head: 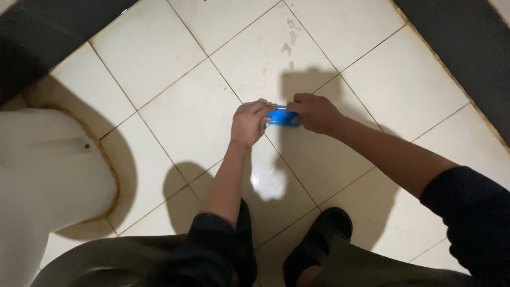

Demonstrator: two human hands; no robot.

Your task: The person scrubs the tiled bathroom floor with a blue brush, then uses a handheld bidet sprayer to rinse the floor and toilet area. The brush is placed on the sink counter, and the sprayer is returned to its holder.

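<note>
Both hands meet low over the white tiled floor (191, 111), near its middle. The left hand (248, 122) and the right hand (316, 112) each have their fingers curled closed on a small blue object (281, 117), one at either end of it; it sits between them, close to the floor, and whether it touches the tiles cannot be told. Its kind is too hidden to tell. Black sandals (319, 239) stand at the floor's near edge. A pale rounded fixture (48, 170) fills the left edge. A wet patch (268, 183) shines below the hands.
</note>
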